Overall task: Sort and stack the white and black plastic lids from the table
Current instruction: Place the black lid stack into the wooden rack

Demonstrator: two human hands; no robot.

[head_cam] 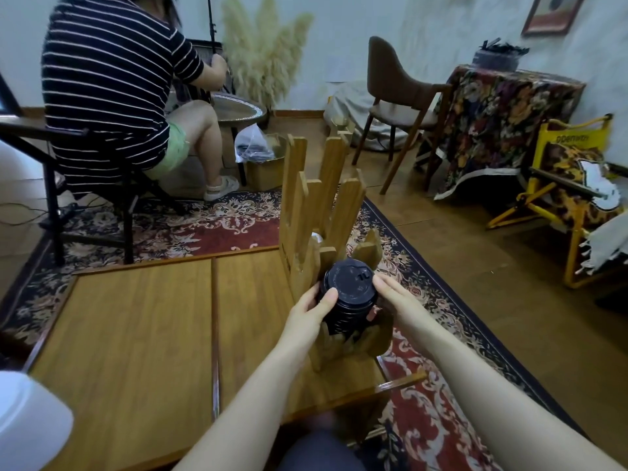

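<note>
dim, even indoor light | soft shadows | wide-angle edge warping | corners blurred

Black lids (350, 294) stacked dark against a honey-brown wooden rack (319, 212) and matching tabletop (136, 334), red-and-navy floral rug (204, 226) beneath, black-and-white striped shirt (108, 79) behind, yellow chair (574, 198) at right
</note>
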